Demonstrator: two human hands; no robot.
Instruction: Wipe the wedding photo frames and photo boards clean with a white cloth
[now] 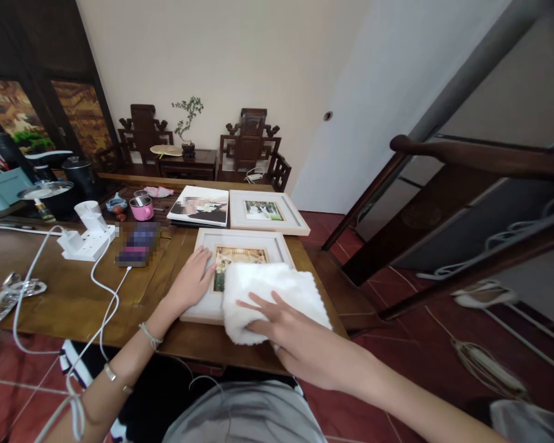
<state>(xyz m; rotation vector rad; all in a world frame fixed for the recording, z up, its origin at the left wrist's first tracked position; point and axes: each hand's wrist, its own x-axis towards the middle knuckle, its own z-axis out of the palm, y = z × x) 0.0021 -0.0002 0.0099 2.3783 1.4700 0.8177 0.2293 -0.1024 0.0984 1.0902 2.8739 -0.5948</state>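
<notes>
A white picture frame (240, 241) lies flat near the front edge of the wooden table (74, 295). My left hand (191, 280) rests flat on the frame's left side, fingers stretched out. My right hand (281, 323) presses flat on a white fluffy cloth (268, 289) that covers the lower right part of the frame. Its fingers are spread on the cloth, not wrapped round it.
Behind lie a second white frame (268, 212) and a photo print (199, 206). A white power strip (85, 243) with cables, a phone (137, 245), a pink mug (141, 209) and pots stand on the left. Carved chairs line the back wall; a stair rail (466, 154) stands on the right.
</notes>
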